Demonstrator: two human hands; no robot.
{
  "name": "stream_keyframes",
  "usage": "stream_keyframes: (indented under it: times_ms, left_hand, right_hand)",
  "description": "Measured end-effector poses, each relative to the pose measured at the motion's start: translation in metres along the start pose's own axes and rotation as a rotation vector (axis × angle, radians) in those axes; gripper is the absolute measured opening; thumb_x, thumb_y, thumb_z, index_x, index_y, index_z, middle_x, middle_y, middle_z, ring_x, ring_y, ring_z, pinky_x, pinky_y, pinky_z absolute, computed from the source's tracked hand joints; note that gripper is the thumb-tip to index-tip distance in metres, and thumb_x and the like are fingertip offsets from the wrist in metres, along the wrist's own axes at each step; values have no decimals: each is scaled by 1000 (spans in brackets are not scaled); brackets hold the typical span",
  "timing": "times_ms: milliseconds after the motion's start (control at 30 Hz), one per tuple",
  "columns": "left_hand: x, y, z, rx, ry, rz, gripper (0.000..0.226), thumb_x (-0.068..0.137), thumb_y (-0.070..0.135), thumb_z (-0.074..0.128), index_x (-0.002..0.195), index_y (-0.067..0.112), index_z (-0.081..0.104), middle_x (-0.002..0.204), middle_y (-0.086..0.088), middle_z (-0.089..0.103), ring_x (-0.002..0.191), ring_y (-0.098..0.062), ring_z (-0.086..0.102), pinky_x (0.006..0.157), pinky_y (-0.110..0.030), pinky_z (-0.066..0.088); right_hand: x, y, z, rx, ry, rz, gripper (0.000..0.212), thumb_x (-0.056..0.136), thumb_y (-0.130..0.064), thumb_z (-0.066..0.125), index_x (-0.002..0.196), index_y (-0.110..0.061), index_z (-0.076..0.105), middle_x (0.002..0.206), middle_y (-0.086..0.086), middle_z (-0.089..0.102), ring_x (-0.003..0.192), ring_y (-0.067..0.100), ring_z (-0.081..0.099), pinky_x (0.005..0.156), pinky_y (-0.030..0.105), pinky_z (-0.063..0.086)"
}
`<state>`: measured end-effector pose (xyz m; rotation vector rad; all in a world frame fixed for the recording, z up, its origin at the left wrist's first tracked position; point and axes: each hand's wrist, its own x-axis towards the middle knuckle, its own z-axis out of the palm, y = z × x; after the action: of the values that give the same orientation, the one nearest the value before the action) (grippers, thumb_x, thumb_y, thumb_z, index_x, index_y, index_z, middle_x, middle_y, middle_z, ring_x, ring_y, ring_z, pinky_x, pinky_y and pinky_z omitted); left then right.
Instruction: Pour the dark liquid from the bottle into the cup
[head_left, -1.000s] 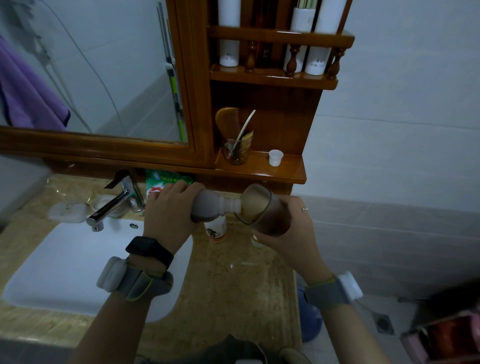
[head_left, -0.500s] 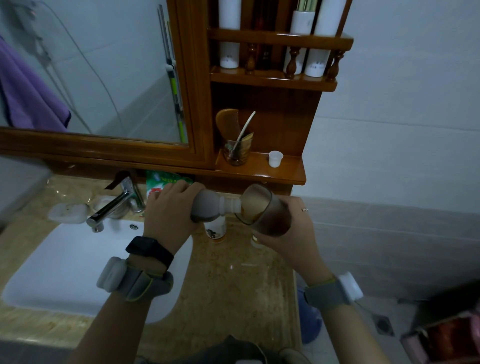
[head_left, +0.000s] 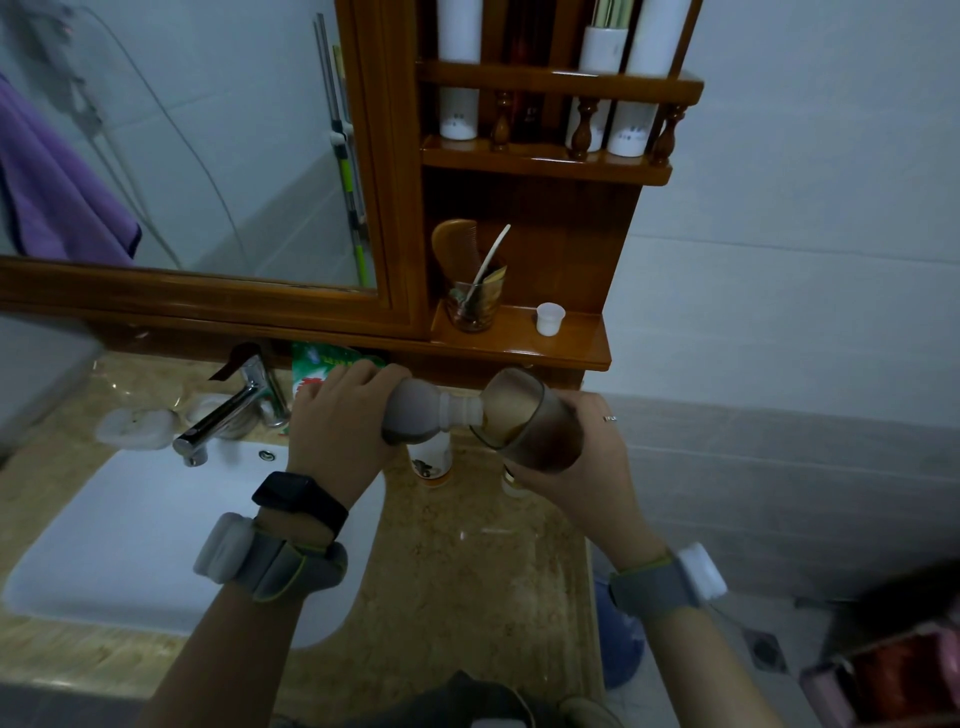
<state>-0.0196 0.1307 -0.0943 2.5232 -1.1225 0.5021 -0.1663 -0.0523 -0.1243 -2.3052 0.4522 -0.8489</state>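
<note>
Above marble counter (head_left: 467, 582), left hand (head_left: 337, 421) grips unlabelled tipped bottle (head_left: 421, 415); right hand (head_left: 582, 457) clasps cup (head_left: 535, 421).

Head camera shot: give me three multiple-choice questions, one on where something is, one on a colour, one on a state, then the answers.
1. Where does the small white cup stand?
A. in the sink
B. on the wooden shelf
C. on the floor

2. What colour is the towel?
A. purple
B. yellow
C. red

3. How is the bottle held?
A. upright, capped
B. lying on the counter
C. tipped sideways, mouth inside the cup

Answers: B, it sits on the shelf beside the glass. A, the mirror shows it purple. C, the left hand tilts it into the cup that the right hand holds.
</note>
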Motion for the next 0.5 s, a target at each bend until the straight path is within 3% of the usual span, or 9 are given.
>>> stream_keyframes:
  times_ms: [133,367,500]
  left_hand:
    - [0,0,-1,4,9,4,56,56,19,82,108,14,61,98,-13,65,90,-37,59,75,-48,43]
    - [0,-1,-2,-1,22,6,58,52,15,82,107,12,62,96,-14,65,88,-37,59,74,-48,44]
    - [0,-2,-2,0,31,10,60,49,16,83,106,12,62,94,-14,65,86,-38,60,73,-49,44]
  right_hand:
    - [0,3,0,11,10,-11,67,57,-33,86,113,-17,53,111,3,58,102,14,53,84,19,42]
    - [3,5,2,-17,10,-33,65,58,-36,84,113,-17,54,110,1,58,101,12,54,84,20,45]
    - [3,4,2,-4,12,-34,67,58,-39,83,114,-21,51,110,-5,55,101,9,53,83,12,40]
